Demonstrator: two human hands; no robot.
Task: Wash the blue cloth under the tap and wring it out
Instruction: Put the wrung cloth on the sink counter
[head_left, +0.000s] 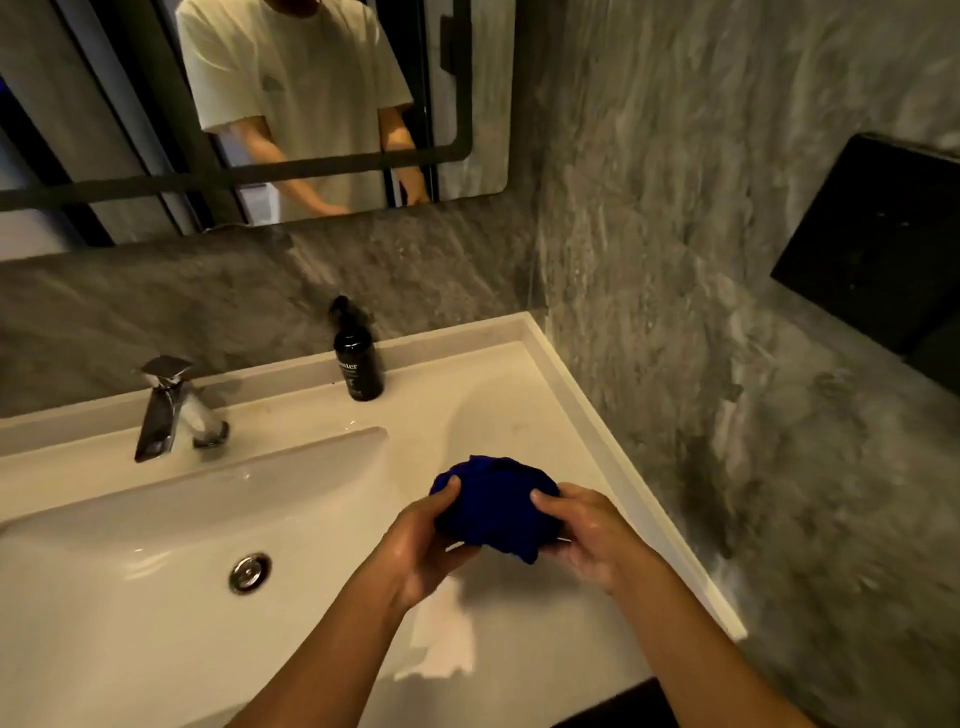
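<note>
The blue cloth (493, 506) is bunched into a dark ball above the white counter, to the right of the basin. My left hand (423, 540) grips its left side, and my right hand (592, 535) grips its right side. Both hands look wet. The chrome tap (166, 405) stands at the back left of the sink (156, 519), well away from the cloth, and no water runs from it. The drain plug (249, 572) sits in the middle of the basin.
A black pump bottle (357, 358) stands on the counter behind the basin. A white paper or cloth piece (441, 639) lies on the counter under my forearms. A grey stone wall closes the right side, with a black box (878, 244) on it. A mirror (249, 104) hangs above.
</note>
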